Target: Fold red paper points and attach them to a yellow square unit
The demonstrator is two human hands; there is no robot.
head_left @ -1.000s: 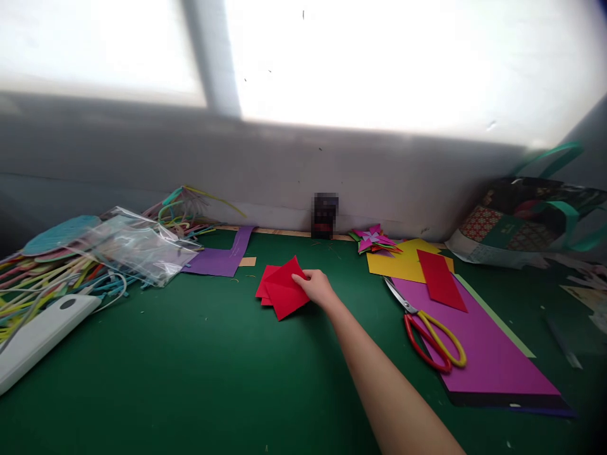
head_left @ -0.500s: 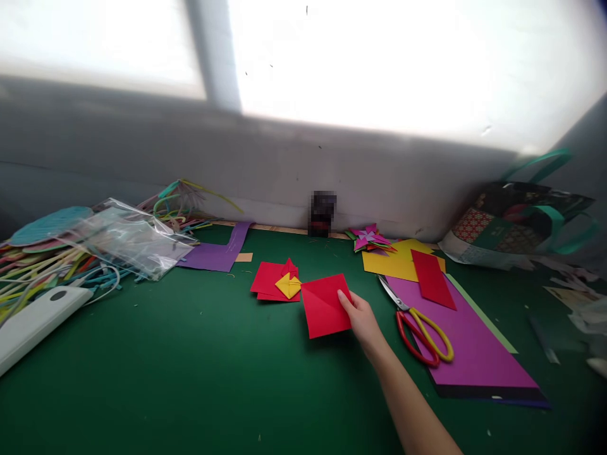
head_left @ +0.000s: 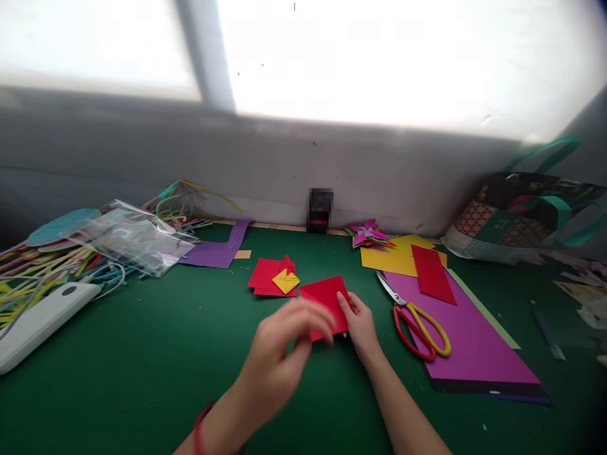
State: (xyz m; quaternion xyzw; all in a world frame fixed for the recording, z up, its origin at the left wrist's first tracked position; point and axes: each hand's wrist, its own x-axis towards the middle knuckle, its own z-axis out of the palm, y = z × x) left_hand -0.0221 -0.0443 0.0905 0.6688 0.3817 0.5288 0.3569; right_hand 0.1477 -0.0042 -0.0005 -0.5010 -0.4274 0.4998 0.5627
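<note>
Broadly, a green table [head_left: 142,379] carries everything; a purple sheet [head_left: 474,341] lies at right, scissors [head_left: 396,296] on its edge; a patterned bag [head_left: 502,221] stands behind, contents unclear; a clear pouch [head_left: 133,237] lies at left, contents indiscernible; mid-table, the right hand [head_left: 363,323] pinches the red square [head_left: 325,294] by its right edge, thumb on top; the blurred left hand [head_left: 277,354] hovers over its near corner, fingers curled together, touch uncertain.
</note>
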